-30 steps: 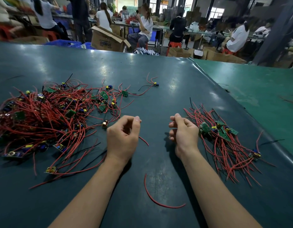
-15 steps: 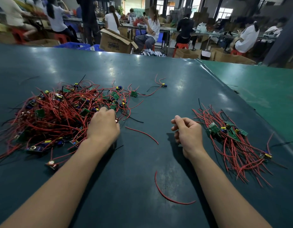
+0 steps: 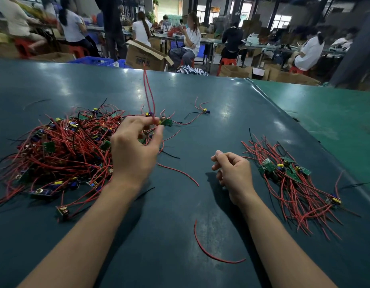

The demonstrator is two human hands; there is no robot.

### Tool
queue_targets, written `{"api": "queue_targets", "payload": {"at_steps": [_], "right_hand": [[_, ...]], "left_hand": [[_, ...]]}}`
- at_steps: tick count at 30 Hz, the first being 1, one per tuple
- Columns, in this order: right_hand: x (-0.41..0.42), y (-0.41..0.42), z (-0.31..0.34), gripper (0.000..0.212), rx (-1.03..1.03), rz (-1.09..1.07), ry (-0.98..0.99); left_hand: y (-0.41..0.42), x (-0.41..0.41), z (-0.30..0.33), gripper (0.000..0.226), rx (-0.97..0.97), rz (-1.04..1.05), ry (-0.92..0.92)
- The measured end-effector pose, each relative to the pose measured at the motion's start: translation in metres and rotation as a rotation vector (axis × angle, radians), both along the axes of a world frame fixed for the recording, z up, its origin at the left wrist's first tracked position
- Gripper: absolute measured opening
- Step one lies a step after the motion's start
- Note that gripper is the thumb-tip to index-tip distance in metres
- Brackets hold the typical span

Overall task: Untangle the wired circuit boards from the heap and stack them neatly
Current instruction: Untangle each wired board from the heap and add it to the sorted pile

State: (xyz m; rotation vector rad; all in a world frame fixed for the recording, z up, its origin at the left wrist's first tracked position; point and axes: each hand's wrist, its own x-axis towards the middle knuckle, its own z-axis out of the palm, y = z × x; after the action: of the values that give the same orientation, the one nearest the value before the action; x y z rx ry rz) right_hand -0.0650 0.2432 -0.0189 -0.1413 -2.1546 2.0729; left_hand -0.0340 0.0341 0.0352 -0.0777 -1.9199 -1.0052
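Observation:
A tangled heap (image 3: 61,146) of small green circuit boards with red and black wires covers the left of the dark green table (image 3: 200,100). My left hand (image 3: 136,150) is raised over the heap's right edge and pinches a small green board (image 3: 166,122); its red wires (image 3: 149,94) stick straight up. On the right lies a tidier stack of boards (image 3: 288,173) with their red wires fanned toward me. My right hand (image 3: 232,173) rests on the table just left of that stack, fingers loosely curled, holding nothing.
Loose red wires lie on the table: one near my right forearm (image 3: 213,252), one between my hands (image 3: 180,172). A single wired board (image 3: 205,111) lies apart at the back. Beyond the far table edge are cardboard boxes (image 3: 146,57) and seated people.
My left hand has moved from the table centre into the heap's edge and lifted out a board, whose wires now point upward. My right hand has stayed in place.

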Motion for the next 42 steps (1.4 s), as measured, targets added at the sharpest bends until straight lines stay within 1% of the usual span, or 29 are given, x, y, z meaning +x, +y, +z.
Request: {"api": "queue_targets", "payload": {"at_steps": [1, 2, 4, 5, 6, 10, 13, 15, 17, 18, 20, 22, 24, 27, 29, 32, 34, 36, 39, 42], "right_hand": [[0.002, -0.001, 0.003, 0.023, -0.083, 0.080, -0.015], [0.004, -0.002, 0.007, 0.022, -0.210, 0.200, -0.047], [0.010, -0.005, 0.013, 0.034, -0.419, 0.448, -0.115], [0.012, -0.006, 0.015, 0.036, -0.459, 0.513, -0.114], [0.014, -0.006, 0.015, 0.033, -0.465, 0.530, -0.104], [0.010, -0.001, 0.013, 0.016, -0.357, 0.362, -0.096], [0.008, -0.001, 0.011, 0.001, -0.276, 0.296, -0.083], [0.008, -0.003, 0.010, 0.012, -0.269, 0.256, -0.038], [0.009, -0.004, 0.012, 0.026, -0.314, 0.225, -0.003], [0.010, -0.005, 0.013, 0.029, -0.353, 0.222, 0.005], [0.010, -0.008, 0.013, 0.028, -0.431, 0.222, -0.011], [0.011, -0.010, 0.012, 0.021, -0.448, 0.212, -0.031], [0.012, -0.011, 0.013, 0.014, -0.441, 0.192, -0.020], [0.013, -0.012, 0.013, 0.014, -0.449, 0.153, 0.015], [0.013, -0.011, 0.013, 0.015, -0.444, 0.143, 0.025], [0.013, -0.010, 0.013, 0.014, -0.449, 0.140, 0.035], [0.012, -0.010, 0.014, 0.013, -0.496, 0.152, 0.025], [0.011, -0.009, 0.014, 0.012, -0.567, 0.178, -0.017], [0.011, -0.009, 0.015, 0.009, -0.639, 0.214, -0.151], [0.011, -0.009, 0.014, 0.008, -0.655, 0.183, -0.217]], "left_hand": [[0.011, 0.003, 0.003, 0.017, 0.116, -0.130, 0.001], [0.023, 0.006, 0.004, 0.019, 0.258, -0.292, -0.046], [0.045, 0.008, -0.004, 0.018, 0.483, -0.580, -0.202], [0.053, 0.008, -0.012, 0.016, 0.529, -0.652, -0.265], [0.056, 0.007, -0.022, 0.015, 0.548, -0.692, -0.309], [0.055, 0.003, -0.050, 0.013, 0.598, -0.717, -0.404], [0.053, -0.001, -0.056, 0.013, 0.646, -0.751, -0.469], [0.053, -0.002, -0.057, 0.018, 0.660, -0.768, -0.501], [0.054, -0.003, -0.059, 0.019, 0.650, -0.755, -0.515], [0.054, -0.004, -0.060, 0.018, 0.670, -0.752, -0.516], [0.053, -0.006, -0.060, 0.017, 0.767, -0.766, -0.519], [0.049, -0.007, -0.061, 0.021, 0.867, -0.789, -0.514], [0.047, -0.006, -0.061, 0.026, 0.916, -0.816, -0.503], [0.044, -0.007, -0.061, 0.031, 0.960, -0.856, -0.494], [0.044, -0.007, -0.061, 0.034, 0.947, -0.873, -0.498], [0.047, -0.006, -0.061, 0.028, 0.867, -0.888, -0.508], [0.048, -0.006, -0.061, 0.026, 0.849, -0.888, -0.511], [0.046, -0.007, -0.061, 0.027, 0.844, -0.881, -0.512], [0.044, -0.008, -0.062, 0.026, 0.833, -0.882, -0.515], [0.044, -0.008, -0.063, 0.027, 0.827, -0.889, -0.532]]}}
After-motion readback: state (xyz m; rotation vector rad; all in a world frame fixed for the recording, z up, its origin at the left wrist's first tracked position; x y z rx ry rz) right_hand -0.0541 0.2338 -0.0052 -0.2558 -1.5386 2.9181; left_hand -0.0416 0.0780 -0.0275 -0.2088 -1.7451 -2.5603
